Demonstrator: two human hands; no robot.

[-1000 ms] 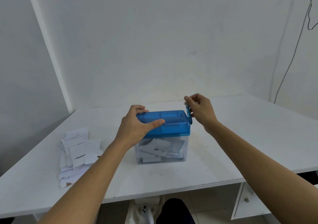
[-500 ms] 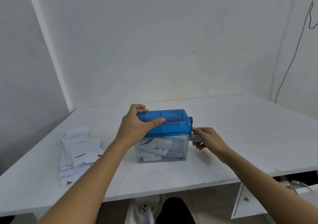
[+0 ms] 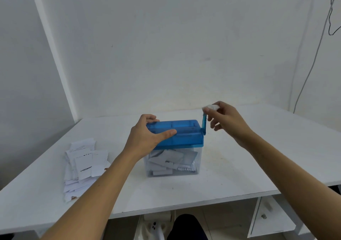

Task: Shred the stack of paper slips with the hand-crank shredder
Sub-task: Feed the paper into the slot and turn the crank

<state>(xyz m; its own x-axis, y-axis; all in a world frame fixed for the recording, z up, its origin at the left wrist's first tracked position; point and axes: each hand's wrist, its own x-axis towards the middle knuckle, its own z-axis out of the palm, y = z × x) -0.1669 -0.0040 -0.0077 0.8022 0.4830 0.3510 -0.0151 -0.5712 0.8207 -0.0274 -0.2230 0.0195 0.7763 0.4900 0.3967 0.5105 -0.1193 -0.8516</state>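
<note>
The right hand [image 3: 227,121] pinches the white knob [image 3: 210,107] of the crank between thumb and forefinger. Its other fingers are spread loose below the knob and hold nothing. The knob sits at the top of its circle, with the blue crank arm [image 3: 203,123] standing nearly upright off the right end of the shredder.

The left hand [image 3: 145,138] clamps the blue shredder head [image 3: 184,134] from the left, fingers hooked over its far edge and thumb laid flat along the top. Under the head, the clear bin [image 3: 171,163] is well filled with cut paper [image 3: 166,160] (much of it broad pieces rather than fine strips). No slip shows in the feed slot, so whether the cutters are biting on anything cannot be told.

The stack of paper slips [image 3: 83,162] lies loose and fanned on the white table [image 3: 258,156], well to the left of the shredder and touched by neither hand. Most of the job looks to be ahead.

The fingertip pinch is light, so the knob could slip free as the crank goes over the top and the pull changes direction. A hard downstroke on the right could tip or skid the light bin if the left hand eases. The full bin could also back paper up under the cutters and jam them.
</note>
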